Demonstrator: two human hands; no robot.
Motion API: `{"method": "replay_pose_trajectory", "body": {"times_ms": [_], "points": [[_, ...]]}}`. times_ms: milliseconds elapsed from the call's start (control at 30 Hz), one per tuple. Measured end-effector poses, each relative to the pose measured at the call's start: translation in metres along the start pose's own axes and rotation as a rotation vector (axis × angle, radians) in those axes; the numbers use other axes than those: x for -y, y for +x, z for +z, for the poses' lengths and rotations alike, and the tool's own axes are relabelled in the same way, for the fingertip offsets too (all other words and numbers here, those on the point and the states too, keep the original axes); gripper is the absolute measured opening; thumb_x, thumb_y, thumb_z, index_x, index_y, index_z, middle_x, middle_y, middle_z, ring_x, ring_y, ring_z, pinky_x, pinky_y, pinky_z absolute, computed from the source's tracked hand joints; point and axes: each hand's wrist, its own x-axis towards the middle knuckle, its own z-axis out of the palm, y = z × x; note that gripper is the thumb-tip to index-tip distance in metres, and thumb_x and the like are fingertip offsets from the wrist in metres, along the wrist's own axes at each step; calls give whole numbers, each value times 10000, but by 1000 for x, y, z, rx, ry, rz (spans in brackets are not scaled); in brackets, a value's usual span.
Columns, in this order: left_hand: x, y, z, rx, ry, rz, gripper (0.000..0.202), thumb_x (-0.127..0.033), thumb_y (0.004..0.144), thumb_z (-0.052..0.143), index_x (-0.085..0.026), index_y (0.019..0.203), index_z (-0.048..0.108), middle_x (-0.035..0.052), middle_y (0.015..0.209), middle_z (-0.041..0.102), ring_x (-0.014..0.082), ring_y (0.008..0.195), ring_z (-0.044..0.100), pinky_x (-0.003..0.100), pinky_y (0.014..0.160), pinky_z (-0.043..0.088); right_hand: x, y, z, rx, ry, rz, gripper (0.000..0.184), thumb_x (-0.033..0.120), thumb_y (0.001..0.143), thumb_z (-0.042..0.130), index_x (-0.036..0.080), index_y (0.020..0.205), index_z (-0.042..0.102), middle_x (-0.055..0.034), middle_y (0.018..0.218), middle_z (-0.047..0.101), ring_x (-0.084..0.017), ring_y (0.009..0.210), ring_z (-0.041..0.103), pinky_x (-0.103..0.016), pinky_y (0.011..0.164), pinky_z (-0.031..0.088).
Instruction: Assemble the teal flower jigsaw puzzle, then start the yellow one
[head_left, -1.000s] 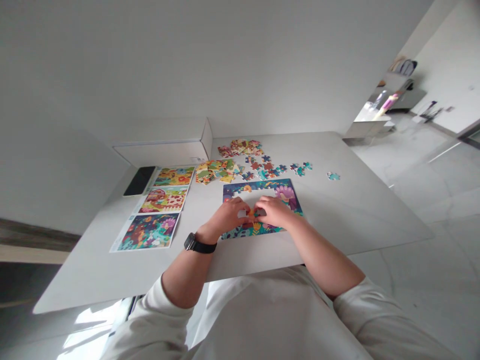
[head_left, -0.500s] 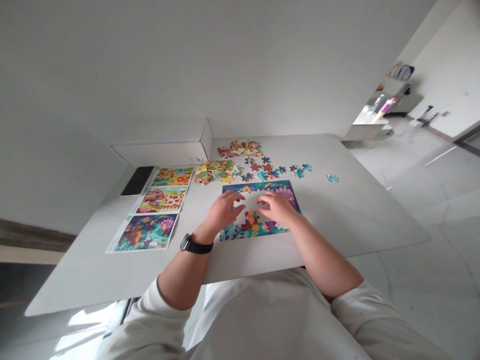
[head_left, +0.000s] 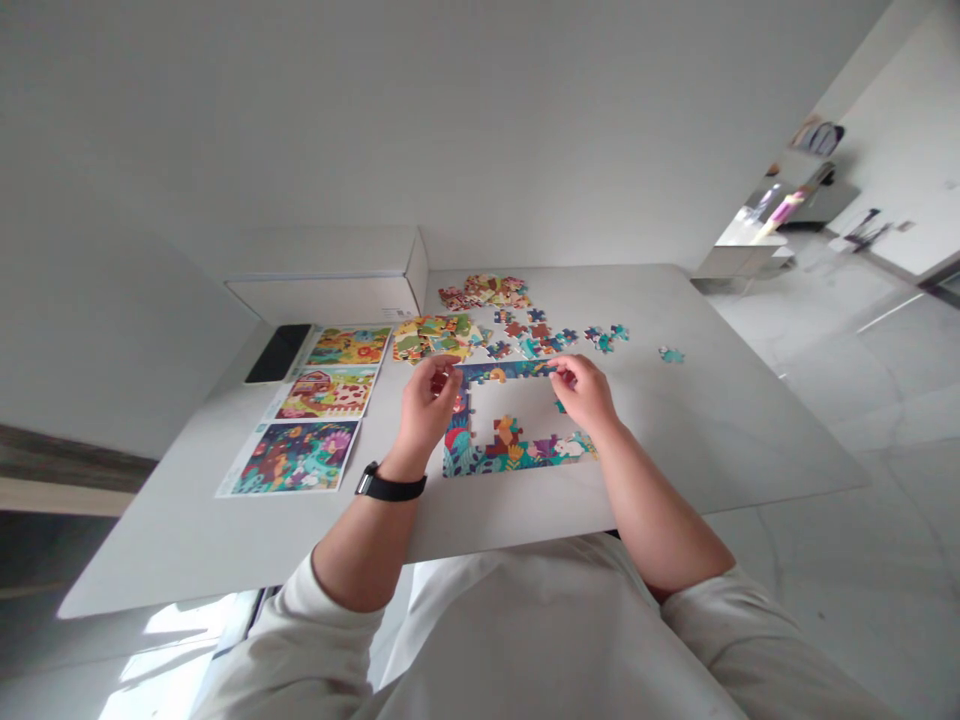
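Jigsaw puzzle [head_left: 510, 458] lay partly built on pale stone-look table [head_left: 720, 450] — glossy card border around bare centre, small cluster inside. Left hand [head_left: 427, 400] curled, fingertips pinched on small reddish piece [head_left: 441, 378], just above frame's corner. Right hand [head_left: 586, 392] half-closed at top border; hold unclear. Loose die-cut pieces [head_left: 517, 335] scattered beyond frame — printed picture sheets [head_left: 322, 405] to left, black phone [head_left: 278, 353] and white box [head_left: 322, 298] behind.
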Motion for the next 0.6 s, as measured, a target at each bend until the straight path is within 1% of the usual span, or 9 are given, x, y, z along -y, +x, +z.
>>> {"method": "replay_pose_trajectory", "body": {"times_ms": [67,100,167,267,367,467,600], "points": [[-1,-1,1,5,-22,-10,254,-400,957,714,-214,1127,746,11,881,647,132,679,547,248,627,468,0,-1,2,37,9,-6,184,210,959,650,246,1085,779,-55,982,760,-204,799,681,-346,819,581],[-1,-1,2,13,-29,-15,253,-401,955,715,-213,1121,745,13,884,647,133,680,548,250,628,469,0,-3,4,78,14,-15,182,202,965,654,246,1088,780,-51,987,764,-198,799,683,-340,815,579],[-2,-2,3,43,-37,-28,250,-401,948,720,-211,1109,743,15,884,648,132,673,550,251,622,470,3,-6,10,191,21,-59,172,178,973,670,245,1081,786,-45,1002,774,-185,804,690,-326,814,574],[-2,-4,6,89,-42,-46,263,-407,938,732,-208,1111,743,15,868,651,129,653,544,249,602,463,11,-14,21,383,37,-163,168,140,978,708,241,1079,797,-41,1049,783,-163,821,704,-303,825,570],[-1,-6,8,110,-46,-61,279,-418,947,726,-204,1124,745,16,868,654,128,661,547,242,600,467,21,-21,30,508,56,-236,180,109,971,742,226,1093,804,-54,1082,792,-169,880,732,-305,868,574],[1,-7,9,123,-47,-65,287,-430,956,720,-203,1129,749,17,870,651,128,669,554,239,603,479,27,-24,33,550,36,-248,211,69,939,763,217,1082,808,-66,1082,802,-194,959,752,-319,912,576],[3,-8,10,133,-47,-69,288,-437,963,718,-209,1136,751,15,855,647,133,671,563,240,600,477,29,-24,32,558,22,-216,219,73,947,750,227,1092,810,-65,1093,805,-201,976,758,-328,913,582]]}}
